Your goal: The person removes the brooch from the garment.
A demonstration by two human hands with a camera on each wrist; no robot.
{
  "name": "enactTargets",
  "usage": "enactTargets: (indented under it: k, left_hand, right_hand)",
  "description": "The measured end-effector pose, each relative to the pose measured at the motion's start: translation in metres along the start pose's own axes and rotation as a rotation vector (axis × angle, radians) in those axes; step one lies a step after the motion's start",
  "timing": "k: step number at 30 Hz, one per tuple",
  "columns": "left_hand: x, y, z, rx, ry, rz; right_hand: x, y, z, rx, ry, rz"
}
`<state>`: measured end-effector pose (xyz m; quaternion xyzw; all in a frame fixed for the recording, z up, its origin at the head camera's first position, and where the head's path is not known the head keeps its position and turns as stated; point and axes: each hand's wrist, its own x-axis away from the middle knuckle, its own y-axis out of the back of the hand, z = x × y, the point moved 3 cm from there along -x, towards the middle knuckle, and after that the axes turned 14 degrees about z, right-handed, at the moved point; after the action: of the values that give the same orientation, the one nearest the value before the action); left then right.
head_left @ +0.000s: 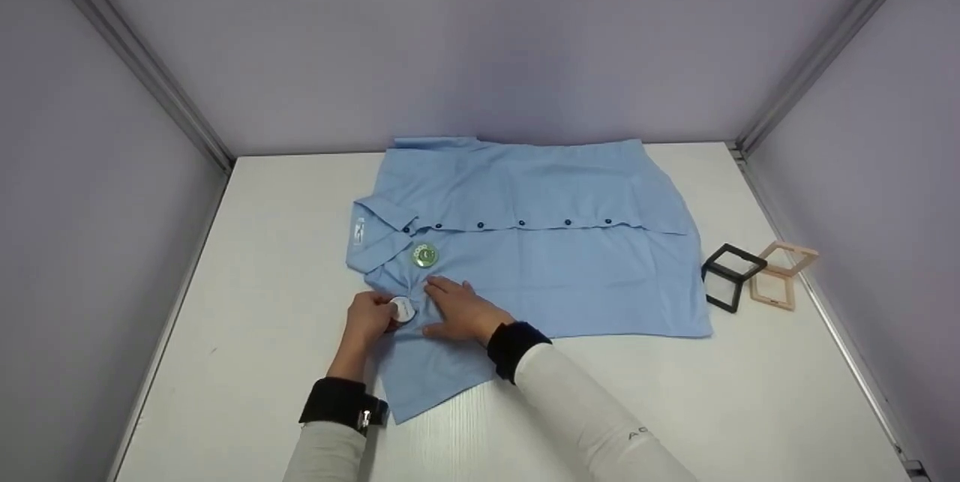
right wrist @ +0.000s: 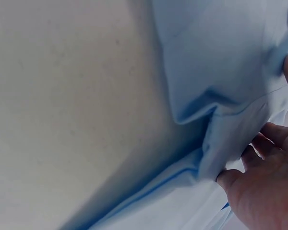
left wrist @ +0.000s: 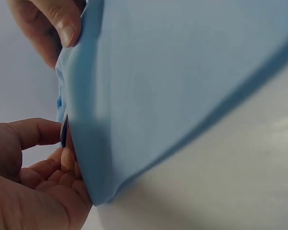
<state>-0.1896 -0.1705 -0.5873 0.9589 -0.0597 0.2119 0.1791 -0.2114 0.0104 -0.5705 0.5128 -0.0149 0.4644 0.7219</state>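
Observation:
A light blue button-up shirt [head_left: 585, 279] lies spread on the white table, its collar toward the left. My left hand [head_left: 369, 317] pinches a round white pin badge [head_left: 405, 309] between thumb and fingers at the shirt's near chest. In the left wrist view the badge [left wrist: 64, 132] shows edge-on against the cloth. My right hand [head_left: 465, 309] rests on the shirt just right of the badge, thumb spread from the fingers; in the right wrist view its fingertips touch a raised fold of cloth [right wrist: 221, 143]. A green round badge [head_left: 425, 255] sits on the shirt below the collar.
Two small hinged square frames, one black [head_left: 724, 276] and one tan [head_left: 780, 276], stand right of the shirt hem. Grey panels [head_left: 525, 47] wall the table at the back and both sides. A sleeve [head_left: 420, 392] of the shirt extends toward the front.

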Motion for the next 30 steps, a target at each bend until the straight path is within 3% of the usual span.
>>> enactTargets:
  k: [9,21,30]
  left_hand:
    - [0.013,0.006,0.008,0.043,0.027,0.0]
    - [0.022,0.007,0.015,0.03,0.06,-0.017]
    - [0.021,0.006,0.016,0.036,0.066,-0.006]
  right_hand:
    - [-0.001,-0.001,0.0,0.036,-0.019,-0.01]
    - [-0.002,-0.003,0.001,0.103,-0.038,-0.011]
    - [0.001,-0.004,-0.004,-0.067,-0.006,-0.015]
